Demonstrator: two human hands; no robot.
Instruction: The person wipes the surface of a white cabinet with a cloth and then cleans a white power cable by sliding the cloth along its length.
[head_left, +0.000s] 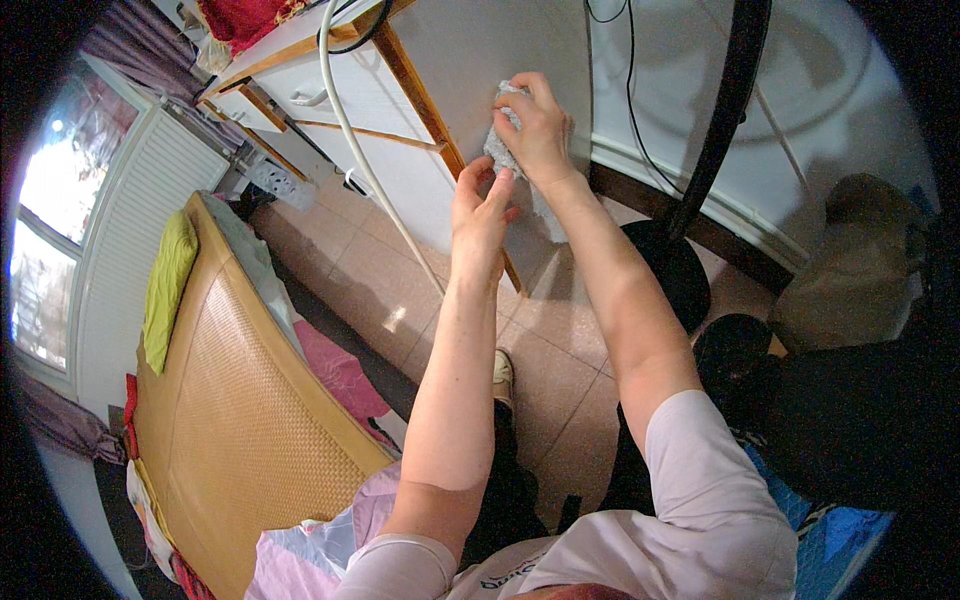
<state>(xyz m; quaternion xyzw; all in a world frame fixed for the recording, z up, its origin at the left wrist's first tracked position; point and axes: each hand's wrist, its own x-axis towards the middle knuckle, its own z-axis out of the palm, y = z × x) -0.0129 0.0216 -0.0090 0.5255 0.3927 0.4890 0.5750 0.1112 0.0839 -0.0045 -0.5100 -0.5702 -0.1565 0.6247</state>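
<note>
Both my hands are at the side panel of a white wood-edged cabinet (420, 90). A crumpled, whitish textured cloth (501, 150) lies between them and the panel. My right hand (536, 127) grips its upper part, the fingers curled over it. Just below and to the left, my left hand (484, 199) has its thumb and fingers apart near the cloth's lower end; whether a fingertip touches it is unclear. A white cable (352, 142) hangs down across the cabinet's drawer fronts, left of my hands.
To the left stands a bed with a woven mat (255, 390) and a yellow-green cloth (169, 289). A black pole (724, 112) rises from a round base (667, 270) at right. Another thin black cable (634, 105) hangs by the wall. My shoe (503, 375) is on the tiled floor (547, 330).
</note>
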